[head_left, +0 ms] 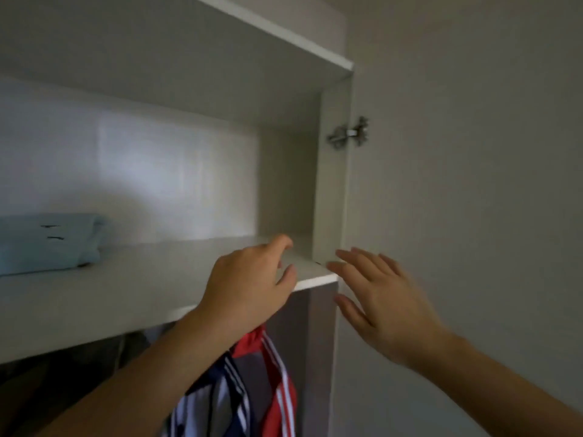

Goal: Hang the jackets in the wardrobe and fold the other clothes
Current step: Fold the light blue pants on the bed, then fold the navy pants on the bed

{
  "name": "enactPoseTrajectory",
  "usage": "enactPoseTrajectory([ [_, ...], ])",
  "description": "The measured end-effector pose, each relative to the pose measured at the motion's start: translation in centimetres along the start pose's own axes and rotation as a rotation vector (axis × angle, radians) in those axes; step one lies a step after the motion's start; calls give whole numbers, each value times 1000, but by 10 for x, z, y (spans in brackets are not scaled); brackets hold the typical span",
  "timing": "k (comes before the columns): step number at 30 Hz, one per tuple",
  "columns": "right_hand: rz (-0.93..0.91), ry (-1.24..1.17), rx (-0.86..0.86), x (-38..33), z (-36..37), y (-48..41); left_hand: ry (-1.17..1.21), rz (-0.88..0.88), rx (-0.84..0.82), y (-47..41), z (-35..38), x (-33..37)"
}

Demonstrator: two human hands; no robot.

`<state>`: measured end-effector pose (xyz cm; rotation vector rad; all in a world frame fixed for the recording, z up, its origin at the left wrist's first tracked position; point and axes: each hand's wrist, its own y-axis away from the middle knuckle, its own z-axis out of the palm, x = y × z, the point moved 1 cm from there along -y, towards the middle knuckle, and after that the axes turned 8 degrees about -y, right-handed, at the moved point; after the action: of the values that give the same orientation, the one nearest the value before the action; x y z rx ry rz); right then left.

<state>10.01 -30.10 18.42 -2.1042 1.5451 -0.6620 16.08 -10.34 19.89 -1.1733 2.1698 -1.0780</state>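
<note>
Both hands are raised at the right front corner of the white shelf [142, 288] inside the white wardrobe [331, 184]. The left hand [252, 279] hangs over the shelf's front edge with its fingers loosely curled and thumb apart from them. It holds nothing that I can see. The right hand [378, 298] is spread flat, fingers straight and apart, just beside the wardrobe's right side panel. Whether it actually touches the panel or the white door [473, 184] is hard to tell through the blur. A metal hinge [347, 134] joins panel and door well above it.

The task's things lie in two places. A red, white and navy striped jacket [277, 389] hangs below the shelf, directly under the left wrist, its long axis running straight down (the rail and hanger are hidden by the shelf and the forearm). A folded pale blue garment [47, 244] rests at the shelf's left end, well apart from both hands, its long side along the shelf.

With one jacket hung and one piece folded, this part of the job looks settled. Whichever thing needs attention next, the left hand is the nearer: the jacket is just beneath it, and the folded garment is off to its left along the shelf.
</note>
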Motion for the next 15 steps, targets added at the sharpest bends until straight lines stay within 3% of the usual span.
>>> enactPoseTrajectory([
  [7,328,119,77,92,-103,228,535,163,68,47,20,253],
  [15,735,249,207,156,-187,452,938,454,-236,104,38,509],
])
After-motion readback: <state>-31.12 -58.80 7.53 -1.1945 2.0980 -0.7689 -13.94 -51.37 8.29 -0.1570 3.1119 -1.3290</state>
